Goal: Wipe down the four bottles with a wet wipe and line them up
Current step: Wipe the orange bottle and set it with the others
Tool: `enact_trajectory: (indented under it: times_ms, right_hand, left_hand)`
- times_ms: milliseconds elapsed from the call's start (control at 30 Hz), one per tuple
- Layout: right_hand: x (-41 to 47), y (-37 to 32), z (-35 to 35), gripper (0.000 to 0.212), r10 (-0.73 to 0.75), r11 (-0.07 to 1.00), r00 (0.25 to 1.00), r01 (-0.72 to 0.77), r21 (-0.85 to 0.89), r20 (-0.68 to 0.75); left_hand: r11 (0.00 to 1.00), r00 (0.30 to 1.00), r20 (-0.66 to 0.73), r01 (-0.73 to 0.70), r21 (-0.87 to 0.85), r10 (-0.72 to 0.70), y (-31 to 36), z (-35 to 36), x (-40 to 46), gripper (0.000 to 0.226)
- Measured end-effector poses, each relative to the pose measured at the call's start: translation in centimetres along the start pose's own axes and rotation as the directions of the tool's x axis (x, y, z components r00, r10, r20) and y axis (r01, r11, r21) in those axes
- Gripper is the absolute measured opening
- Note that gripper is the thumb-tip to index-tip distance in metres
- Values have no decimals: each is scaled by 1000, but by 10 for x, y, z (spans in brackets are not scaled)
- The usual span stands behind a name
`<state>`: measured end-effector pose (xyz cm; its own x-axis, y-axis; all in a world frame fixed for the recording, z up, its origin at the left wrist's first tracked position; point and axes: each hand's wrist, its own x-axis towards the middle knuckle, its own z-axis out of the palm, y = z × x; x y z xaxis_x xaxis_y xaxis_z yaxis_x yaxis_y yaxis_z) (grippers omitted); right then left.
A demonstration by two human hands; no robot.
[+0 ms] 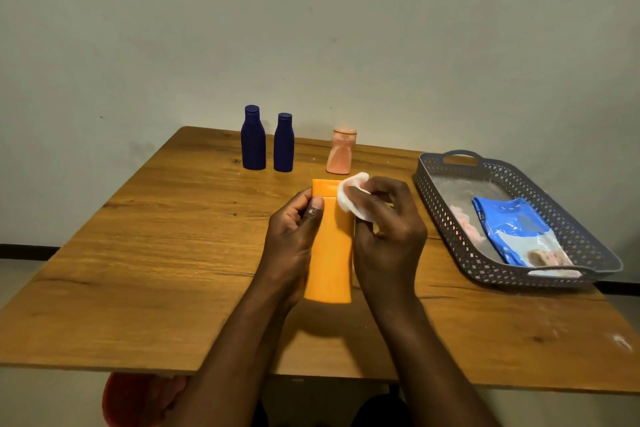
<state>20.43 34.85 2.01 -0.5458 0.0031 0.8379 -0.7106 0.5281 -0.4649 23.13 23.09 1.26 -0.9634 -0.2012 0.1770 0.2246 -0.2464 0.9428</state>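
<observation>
An orange bottle (330, 250) is held above the middle of the wooden table (156, 253), its cap end pointing away from me. My left hand (294, 236) grips its left side, thumb on the front. My right hand (388, 225) pinches a white wet wipe (351, 198) against the bottle's upper right, near the cap. Two dark blue bottles (253, 139) (284, 143) stand upright side by side at the table's far edge. A small peach bottle (340, 152) stands a little to their right, apart from them.
A grey perforated tray (436, 180) with handles sits on the table's right side. It holds a blue and white wet wipe pack (516, 232) and some pink and clear material. A reddish object (138, 399) shows below the table's front edge.
</observation>
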Motion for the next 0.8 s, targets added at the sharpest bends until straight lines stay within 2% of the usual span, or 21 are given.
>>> enact_trajectory:
  times_ms: [67,133,233,300,467,533,700,800]
  right_hand:
    - [-1,-1,-1,32,122,983,992,-117,141,-29]
    - [0,-3,1,31,171,970,985,-162,184,-34]
    - [0,-11,4,26,132,976,991,-125,179,-26]
    - [0,-14,5,25,83,983,996,-80,164,-14]
    - [3,-9,4,27,-43,982,999,39,183,16]
    - [3,-4,5,25,-37,976,999,34,213,9]
    - [8,10,5,27,43,978,998,-52,200,51]
    - [10,2,0,26,-11,989,1000,13,149,-20]
  left_hand:
    - [1000,1000,-9,5,23,-4,-2,2,2,42]
    - [994,1000,-6,14,113,-13,-6,8,4,45]
    - [984,999,39,18,179,-25,-9,20,3,67]
    - [986,997,71,11,169,-23,-12,22,2,71]
    - [999,988,150,-46,17,43,-9,17,-3,48]
    - [998,987,153,-31,-51,39,-5,15,-3,47]
    - [998,986,164,15,-56,-5,5,8,0,41]
    - [999,989,144,24,-35,-18,10,4,2,38]
